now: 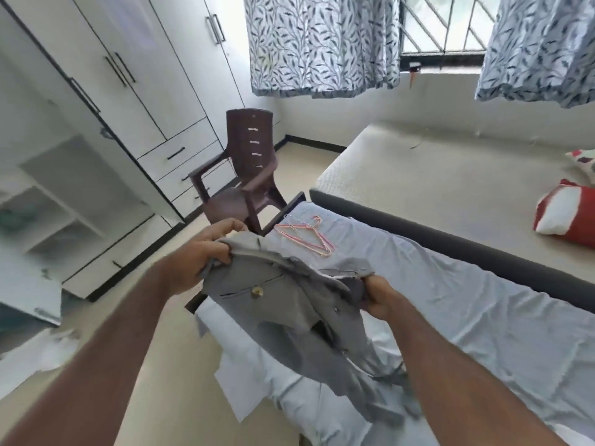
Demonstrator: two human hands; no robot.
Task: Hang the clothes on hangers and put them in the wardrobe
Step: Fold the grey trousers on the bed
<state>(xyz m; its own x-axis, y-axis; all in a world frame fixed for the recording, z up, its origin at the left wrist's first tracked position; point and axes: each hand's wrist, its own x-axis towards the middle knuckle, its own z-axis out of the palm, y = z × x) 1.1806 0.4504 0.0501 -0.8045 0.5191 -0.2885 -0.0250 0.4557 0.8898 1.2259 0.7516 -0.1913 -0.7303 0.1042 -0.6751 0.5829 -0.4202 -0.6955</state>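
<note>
Hands, left and right, grip grey trousers above the bed; hangers lie on it.

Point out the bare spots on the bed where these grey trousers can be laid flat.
Free: the blue sheet between the hangers and the right hand, running right to the dark bed edge. Also the cream mattress left of the red pillow. Crowded: near end, under the trousers.

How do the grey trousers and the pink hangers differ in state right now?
The grey trousers are held up, left hand and right hand gripping the waistband; the pink hangers lie untouched on the bed sheet. The trousers dangle crumpled; the hangers lie flat. Neither is in the wardrobe.
</note>
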